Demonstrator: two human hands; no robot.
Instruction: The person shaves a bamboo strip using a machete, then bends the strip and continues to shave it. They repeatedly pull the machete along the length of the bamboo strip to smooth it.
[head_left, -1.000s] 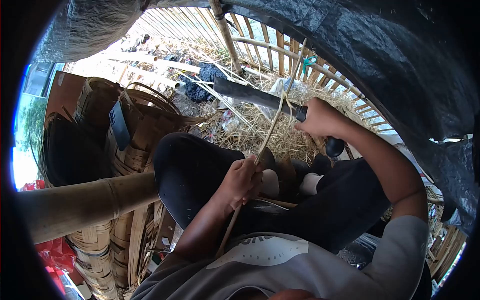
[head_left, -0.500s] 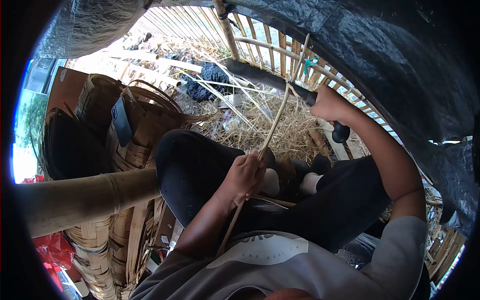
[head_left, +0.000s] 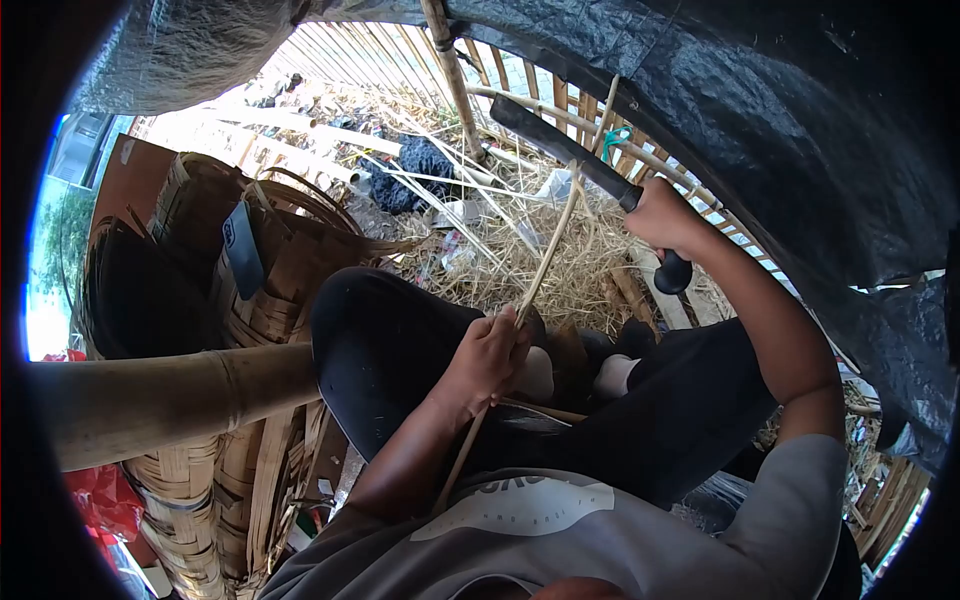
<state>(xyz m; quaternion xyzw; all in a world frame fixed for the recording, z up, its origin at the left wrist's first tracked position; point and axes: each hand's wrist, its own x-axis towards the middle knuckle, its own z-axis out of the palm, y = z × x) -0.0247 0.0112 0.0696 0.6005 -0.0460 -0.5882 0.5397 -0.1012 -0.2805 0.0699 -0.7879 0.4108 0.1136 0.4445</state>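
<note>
My left hand (head_left: 487, 362) is wrapped round a thin bamboo strip (head_left: 549, 258) in front of my knees. The strip slants from beside my body up and away to the right. In my right hand (head_left: 662, 218) is the dark handle of a machete (head_left: 562, 144), whose knob end (head_left: 673, 273) sticks out below the fist. Its blade points up and left, overlapping the strip near a nick where a pale splinter hangs off. Past that spot the strip's far end (head_left: 606, 113) continues toward the fence.
A thick bamboo pole (head_left: 180, 400) juts in from the left toward my knee. Woven bamboo baskets (head_left: 290, 270) stand behind it. Shavings (head_left: 575, 270) and split strips cover the ground ahead, before a slatted fence (head_left: 560, 95). Dark plastic sheeting (head_left: 800, 150) hangs at right.
The machete has shifted slightly right and its blade tip has swung upward, with my right hand tilting along. My left hand stays in about the same place on the strip.
</note>
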